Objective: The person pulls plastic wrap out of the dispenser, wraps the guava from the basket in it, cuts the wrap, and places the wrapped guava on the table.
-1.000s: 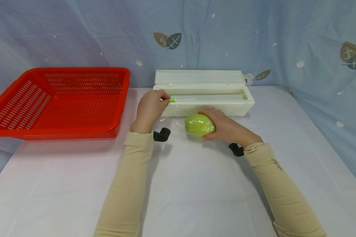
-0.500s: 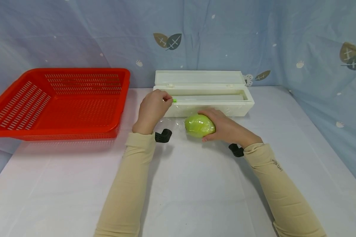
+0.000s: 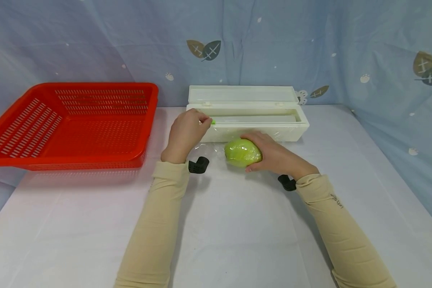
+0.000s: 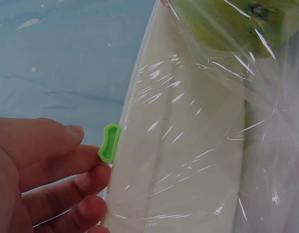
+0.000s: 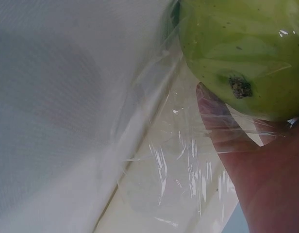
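Note:
At the left end of the white cling film dispenser [image 3: 261, 133], my left hand [image 3: 185, 134] touches the small green slide cutter [image 4: 109, 143] with its index fingertip. The thumb lies apart from the cutter in the left wrist view. My right hand [image 3: 270, 152] grips a green guava [image 3: 242, 153] in front of the dispenser, fingers over the top and thumb on the near side. Clear cling film [image 4: 176, 121] covers the guava and stretches over the dispenser's front. A dark brown blossom end shows on the fruit in the right wrist view.
A red plastic basket [image 3: 83, 161] stands at the back left. The dispenser's lid [image 3: 241, 94] stands raised behind its trough, where a white roll [image 3: 255, 119] lies. A white cloth covers the table [image 3: 234, 224], and a blue patterned curtain [image 3: 273, 44] hangs behind.
My left hand and the green slide cutter have shifted slightly right along the dispenser's front edge. My right hand and the guava have stayed in place.

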Tool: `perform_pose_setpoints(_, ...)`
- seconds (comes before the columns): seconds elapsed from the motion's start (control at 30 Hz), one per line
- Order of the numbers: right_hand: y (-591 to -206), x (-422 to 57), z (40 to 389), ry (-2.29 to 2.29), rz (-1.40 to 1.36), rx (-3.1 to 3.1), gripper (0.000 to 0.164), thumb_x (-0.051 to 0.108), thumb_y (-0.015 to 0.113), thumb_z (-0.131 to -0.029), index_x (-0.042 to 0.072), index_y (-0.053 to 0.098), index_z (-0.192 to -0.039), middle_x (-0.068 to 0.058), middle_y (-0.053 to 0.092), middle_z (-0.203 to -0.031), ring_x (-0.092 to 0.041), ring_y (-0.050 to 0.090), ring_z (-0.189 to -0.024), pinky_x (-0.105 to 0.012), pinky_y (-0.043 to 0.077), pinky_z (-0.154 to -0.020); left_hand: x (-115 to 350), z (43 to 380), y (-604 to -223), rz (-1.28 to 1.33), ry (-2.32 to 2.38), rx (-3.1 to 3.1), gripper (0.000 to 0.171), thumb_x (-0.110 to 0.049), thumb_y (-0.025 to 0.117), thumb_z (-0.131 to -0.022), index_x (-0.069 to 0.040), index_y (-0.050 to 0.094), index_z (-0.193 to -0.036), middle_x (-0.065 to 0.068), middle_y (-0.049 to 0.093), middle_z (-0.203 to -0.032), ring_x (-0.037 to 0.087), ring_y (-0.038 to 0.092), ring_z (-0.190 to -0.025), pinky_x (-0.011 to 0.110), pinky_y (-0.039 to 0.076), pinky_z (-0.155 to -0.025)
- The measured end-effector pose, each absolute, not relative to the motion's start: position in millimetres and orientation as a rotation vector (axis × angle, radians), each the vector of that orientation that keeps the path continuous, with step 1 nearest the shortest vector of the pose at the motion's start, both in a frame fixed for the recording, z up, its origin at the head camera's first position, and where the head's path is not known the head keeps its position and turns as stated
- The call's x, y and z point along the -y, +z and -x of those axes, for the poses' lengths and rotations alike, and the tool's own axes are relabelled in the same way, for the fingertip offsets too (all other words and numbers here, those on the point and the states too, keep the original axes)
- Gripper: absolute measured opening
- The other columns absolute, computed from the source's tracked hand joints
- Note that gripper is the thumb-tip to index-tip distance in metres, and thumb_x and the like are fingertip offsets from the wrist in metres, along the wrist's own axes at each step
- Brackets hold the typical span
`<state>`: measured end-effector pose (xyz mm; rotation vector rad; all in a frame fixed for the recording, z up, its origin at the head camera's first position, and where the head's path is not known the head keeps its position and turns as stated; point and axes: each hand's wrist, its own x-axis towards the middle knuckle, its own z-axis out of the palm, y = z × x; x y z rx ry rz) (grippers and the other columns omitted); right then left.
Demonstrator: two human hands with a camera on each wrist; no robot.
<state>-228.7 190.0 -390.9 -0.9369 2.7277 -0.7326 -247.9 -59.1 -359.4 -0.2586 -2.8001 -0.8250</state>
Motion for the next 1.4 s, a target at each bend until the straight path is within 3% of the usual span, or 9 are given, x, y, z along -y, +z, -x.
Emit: perform_pose_setpoints(1.4,-393.4,-191.2,228.9,-0.719,0.98,-2.755,0.09,0.036,0.08,-0.062,0.017,0.031,-0.136,-0.002,0.035,-0.131,-0.02,0.031,-0.117,-0.042,0.029,-0.095,50.5,248.2,-362.9,0.363,-0.854,2.816,0.026,-0.029,0.053,-0.087,-0.014,0.07,-0.098,0.001,0.059,-0.101,0.017,0.054,-0.084,0.032,0.042,-0.073)
